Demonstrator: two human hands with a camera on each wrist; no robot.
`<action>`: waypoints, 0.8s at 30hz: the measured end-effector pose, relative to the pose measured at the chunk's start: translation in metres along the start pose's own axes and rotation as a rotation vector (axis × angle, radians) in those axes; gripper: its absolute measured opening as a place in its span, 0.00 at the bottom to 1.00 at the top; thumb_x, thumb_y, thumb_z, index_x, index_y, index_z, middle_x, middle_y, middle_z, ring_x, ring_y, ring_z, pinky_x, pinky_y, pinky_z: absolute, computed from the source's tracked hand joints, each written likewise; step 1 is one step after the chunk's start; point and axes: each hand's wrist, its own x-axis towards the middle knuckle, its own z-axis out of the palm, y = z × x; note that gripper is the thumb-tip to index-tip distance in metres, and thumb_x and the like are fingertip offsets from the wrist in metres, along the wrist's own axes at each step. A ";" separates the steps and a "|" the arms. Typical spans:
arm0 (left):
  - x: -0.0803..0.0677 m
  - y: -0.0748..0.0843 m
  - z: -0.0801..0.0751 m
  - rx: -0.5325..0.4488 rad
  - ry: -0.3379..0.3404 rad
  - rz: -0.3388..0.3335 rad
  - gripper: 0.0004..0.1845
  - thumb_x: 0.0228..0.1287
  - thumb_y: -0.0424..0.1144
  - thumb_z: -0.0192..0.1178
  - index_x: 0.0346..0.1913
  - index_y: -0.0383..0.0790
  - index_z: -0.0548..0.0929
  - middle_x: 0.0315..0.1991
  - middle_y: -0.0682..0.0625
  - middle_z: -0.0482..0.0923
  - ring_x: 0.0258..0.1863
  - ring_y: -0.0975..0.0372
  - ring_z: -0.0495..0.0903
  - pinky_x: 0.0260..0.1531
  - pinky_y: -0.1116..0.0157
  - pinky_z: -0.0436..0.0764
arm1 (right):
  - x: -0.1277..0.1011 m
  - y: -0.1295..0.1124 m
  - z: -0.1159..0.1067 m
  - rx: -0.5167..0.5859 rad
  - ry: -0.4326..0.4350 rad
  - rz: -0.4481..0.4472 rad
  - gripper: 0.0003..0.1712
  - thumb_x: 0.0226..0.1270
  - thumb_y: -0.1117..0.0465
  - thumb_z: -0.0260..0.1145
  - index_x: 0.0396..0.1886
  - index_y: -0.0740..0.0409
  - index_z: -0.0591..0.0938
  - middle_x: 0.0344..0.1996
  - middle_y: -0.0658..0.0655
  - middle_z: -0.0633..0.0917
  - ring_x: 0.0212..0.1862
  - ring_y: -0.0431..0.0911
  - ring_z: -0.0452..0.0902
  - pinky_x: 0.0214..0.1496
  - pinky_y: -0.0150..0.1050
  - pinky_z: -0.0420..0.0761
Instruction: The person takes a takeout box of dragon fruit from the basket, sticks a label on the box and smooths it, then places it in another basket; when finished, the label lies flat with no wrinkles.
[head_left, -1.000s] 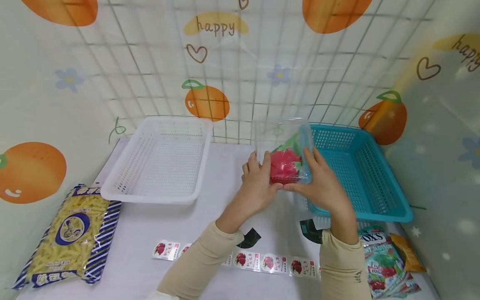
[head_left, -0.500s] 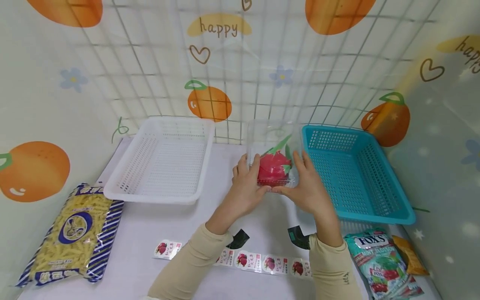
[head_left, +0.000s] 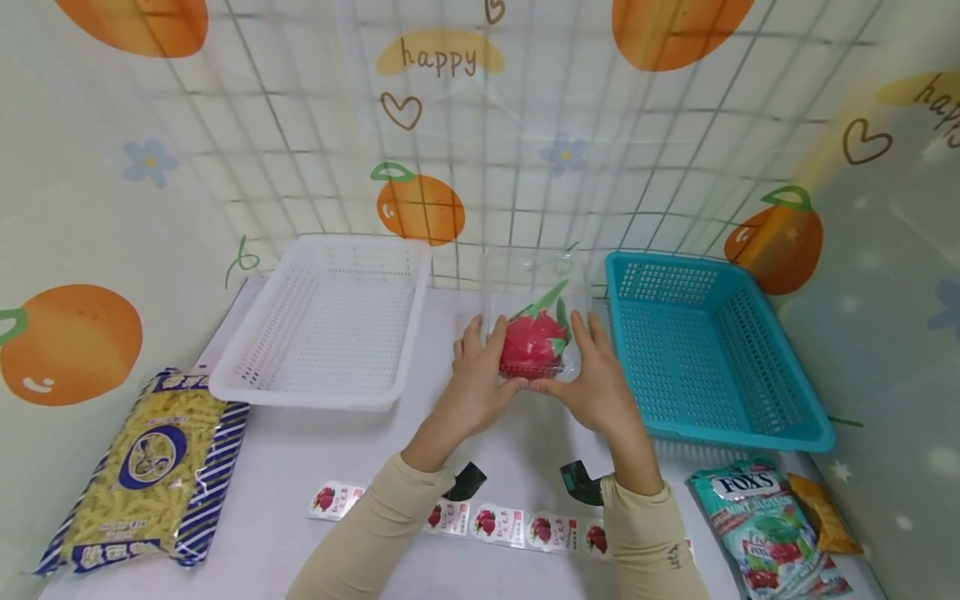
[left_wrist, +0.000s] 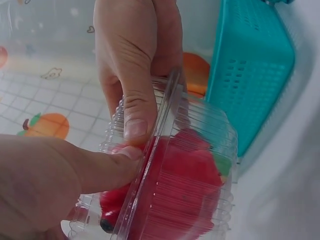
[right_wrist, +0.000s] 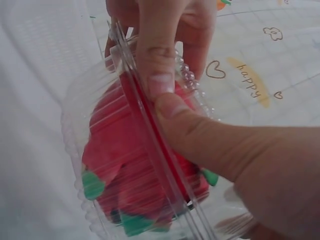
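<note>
Item in hand: a clear ribbed plastic clamshell box [head_left: 534, 321] holding a red dragon fruit with green tips [head_left: 531, 342]. The box is being held above the white tabletop [head_left: 315, 450], between the white perforated plastic basket [head_left: 324, 321] and the teal perforated plastic basket [head_left: 705, 350], in front of the orange-print wall covering [head_left: 465, 125].

Left hand [head_left: 474, 385]: gripping the box's left side, fingers reaching up its wall, thumb pressing on the seam where lid and base are meeting. The left wrist view is showing both thumbs side by side on that rim, tips touching.

Right hand [head_left: 596, 385]: gripping the box's right side in the same way, fingers lying along the wall, thumb pinching the front rim. The right wrist view is showing the fruit filling most of the box, its green tips pressing against the plastic.

Both forearms are wearing beige sleeves [head_left: 645, 542].

Other items lying on the table:
- A clear bag of yellow spiral pasta with blue striped edges [head_left: 146, 479], at the far left.
- A strip of white stickers printed with red fruit [head_left: 517, 527], running along the near edge beneath the forearms.
- A green and white Fox's candy bag [head_left: 768, 529], at the near right, just in front of the teal basket.
- A small orange packet [head_left: 825, 512], touching the candy bag's right side.
</note>
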 end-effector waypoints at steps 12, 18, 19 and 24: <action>0.002 -0.015 0.009 -0.011 -0.003 -0.039 0.48 0.62 0.38 0.73 0.80 0.35 0.58 0.79 0.31 0.46 0.76 0.39 0.52 0.64 0.39 0.74 | 0.006 0.009 0.016 0.033 -0.003 0.005 0.66 0.54 0.48 0.82 0.83 0.60 0.51 0.81 0.71 0.47 0.79 0.73 0.48 0.67 0.70 0.69; 0.004 -0.022 0.015 -0.007 0.001 -0.053 0.48 0.61 0.38 0.73 0.80 0.36 0.58 0.79 0.31 0.46 0.76 0.38 0.53 0.65 0.39 0.72 | 0.009 0.013 0.023 0.031 -0.013 0.010 0.66 0.54 0.49 0.82 0.83 0.59 0.50 0.82 0.70 0.47 0.79 0.72 0.49 0.68 0.70 0.69; 0.005 -0.023 0.016 -0.008 0.004 -0.054 0.48 0.61 0.37 0.73 0.80 0.36 0.58 0.79 0.30 0.47 0.75 0.38 0.53 0.66 0.38 0.71 | 0.010 0.014 0.024 0.031 -0.015 0.012 0.67 0.54 0.49 0.82 0.83 0.59 0.50 0.82 0.70 0.47 0.79 0.72 0.49 0.68 0.69 0.68; 0.006 -0.029 0.021 -0.009 0.019 -0.056 0.48 0.60 0.36 0.74 0.79 0.35 0.59 0.79 0.30 0.48 0.75 0.37 0.54 0.66 0.37 0.69 | 0.014 0.019 0.030 0.044 -0.026 0.025 0.67 0.54 0.48 0.82 0.83 0.58 0.50 0.82 0.69 0.47 0.79 0.71 0.49 0.68 0.69 0.68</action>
